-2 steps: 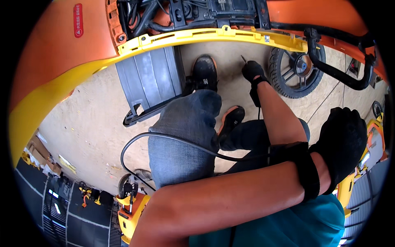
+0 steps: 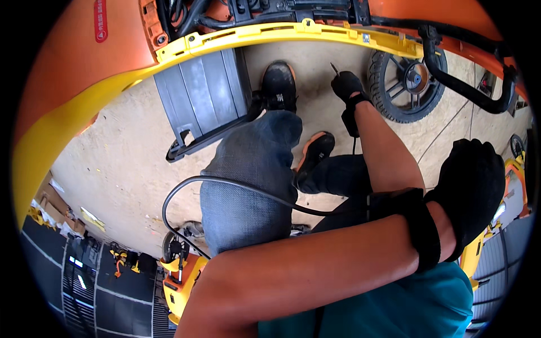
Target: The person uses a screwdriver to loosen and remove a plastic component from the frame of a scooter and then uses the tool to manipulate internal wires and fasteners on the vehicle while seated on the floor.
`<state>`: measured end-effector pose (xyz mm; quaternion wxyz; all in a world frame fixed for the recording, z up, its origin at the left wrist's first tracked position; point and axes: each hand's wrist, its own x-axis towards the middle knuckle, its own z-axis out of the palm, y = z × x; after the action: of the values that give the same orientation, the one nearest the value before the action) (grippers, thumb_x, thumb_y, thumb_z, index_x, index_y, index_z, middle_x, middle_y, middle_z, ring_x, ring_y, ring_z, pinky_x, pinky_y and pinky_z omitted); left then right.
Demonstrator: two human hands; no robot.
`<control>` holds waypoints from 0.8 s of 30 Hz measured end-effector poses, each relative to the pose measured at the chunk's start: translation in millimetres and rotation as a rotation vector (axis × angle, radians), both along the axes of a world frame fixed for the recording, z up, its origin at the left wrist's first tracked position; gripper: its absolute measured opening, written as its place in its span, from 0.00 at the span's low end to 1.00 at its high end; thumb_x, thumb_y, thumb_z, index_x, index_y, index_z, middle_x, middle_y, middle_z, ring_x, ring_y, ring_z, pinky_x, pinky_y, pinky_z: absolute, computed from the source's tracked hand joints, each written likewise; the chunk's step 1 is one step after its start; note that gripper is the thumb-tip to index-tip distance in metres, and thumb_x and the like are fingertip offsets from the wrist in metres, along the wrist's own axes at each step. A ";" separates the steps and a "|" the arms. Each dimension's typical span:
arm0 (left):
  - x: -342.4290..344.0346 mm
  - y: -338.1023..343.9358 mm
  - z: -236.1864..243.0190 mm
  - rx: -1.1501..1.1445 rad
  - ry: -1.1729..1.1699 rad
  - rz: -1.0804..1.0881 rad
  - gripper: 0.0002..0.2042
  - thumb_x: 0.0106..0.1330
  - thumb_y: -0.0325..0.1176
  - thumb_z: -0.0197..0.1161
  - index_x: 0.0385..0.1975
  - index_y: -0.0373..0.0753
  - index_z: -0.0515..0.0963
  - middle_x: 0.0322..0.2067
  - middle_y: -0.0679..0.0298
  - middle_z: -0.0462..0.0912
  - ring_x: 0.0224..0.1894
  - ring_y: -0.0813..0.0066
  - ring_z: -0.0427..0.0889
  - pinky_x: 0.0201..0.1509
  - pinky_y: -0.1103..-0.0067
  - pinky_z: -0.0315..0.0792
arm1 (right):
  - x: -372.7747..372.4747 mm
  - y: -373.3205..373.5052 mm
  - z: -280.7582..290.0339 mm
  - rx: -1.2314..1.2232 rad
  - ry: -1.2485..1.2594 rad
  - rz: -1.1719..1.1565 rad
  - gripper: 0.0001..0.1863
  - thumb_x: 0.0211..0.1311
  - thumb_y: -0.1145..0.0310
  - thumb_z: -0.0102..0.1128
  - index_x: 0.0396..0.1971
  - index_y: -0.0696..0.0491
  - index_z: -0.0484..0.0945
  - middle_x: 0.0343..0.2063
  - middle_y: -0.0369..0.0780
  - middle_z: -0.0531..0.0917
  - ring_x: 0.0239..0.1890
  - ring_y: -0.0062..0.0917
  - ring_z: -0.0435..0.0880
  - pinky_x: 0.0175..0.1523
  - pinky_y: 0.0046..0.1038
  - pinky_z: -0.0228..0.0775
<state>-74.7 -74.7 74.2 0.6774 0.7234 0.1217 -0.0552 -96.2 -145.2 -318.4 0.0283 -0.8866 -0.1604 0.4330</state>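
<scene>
My right hand (image 2: 347, 86), in a black glove, is low over the floor beside the scooter's wheel. Its fingers are closed round a thin, dark tool with a pointed tip (image 2: 334, 68); the rest of the tool is hidden in the fist. My left forearm lies across my body, and my black-gloved left hand (image 2: 470, 197) is bent at the wrist near my right upper arm. Its fingers are curled, and what they may grip is out of sight. Black straps circle both wrists, and a black cable (image 2: 248, 187) loops over my thigh.
Before me is an orange scooter body (image 2: 84, 67) with a yellow edge strip (image 2: 253, 38) and a bent black tube (image 2: 468, 93). Below it are a spoked wheel (image 2: 407, 84) and a grey plastic panel (image 2: 205, 90). Another yellow-orange scooter (image 2: 180, 287) stands behind me at left.
The scooter body, wheel and panel sit slightly higher in the picture, as the whole view has shifted. Both hands keep the same pose.
</scene>
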 end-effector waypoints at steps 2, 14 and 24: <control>-4.6 2.0 -0.6 -0.077 0.029 0.087 0.13 0.50 0.37 0.68 0.29 0.36 0.77 0.28 0.57 0.77 0.36 0.61 0.77 0.41 0.70 0.68 | -1.8 9.5 29.9 0.049 0.005 0.009 0.16 0.55 0.61 0.51 0.25 0.58 0.82 0.26 0.54 0.82 0.33 0.50 0.82 0.41 0.44 0.74; -88.2 -20.8 0.8 0.145 0.107 0.244 0.08 0.57 0.30 0.61 0.32 0.34 0.74 0.27 0.50 0.79 0.32 0.51 0.81 0.37 0.62 0.75 | -31.4 -78.2 202.1 0.088 0.409 -0.282 0.15 0.55 0.60 0.55 0.22 0.58 0.80 0.17 0.48 0.80 0.22 0.39 0.81 0.29 0.38 0.71; -214.4 73.6 75.6 0.363 0.193 0.036 0.09 0.63 0.33 0.57 0.38 0.35 0.75 0.32 0.50 0.80 0.35 0.51 0.80 0.39 0.65 0.73 | -68.5 -160.8 329.5 -0.006 0.449 -0.313 0.15 0.57 0.60 0.57 0.23 0.58 0.79 0.14 0.42 0.77 0.15 0.29 0.78 0.22 0.32 0.68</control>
<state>-289.0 -1.1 149.8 0.5218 0.8228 0.2070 -0.0893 -164.7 -306.0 11.1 0.1274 -0.7824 -0.0097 0.6095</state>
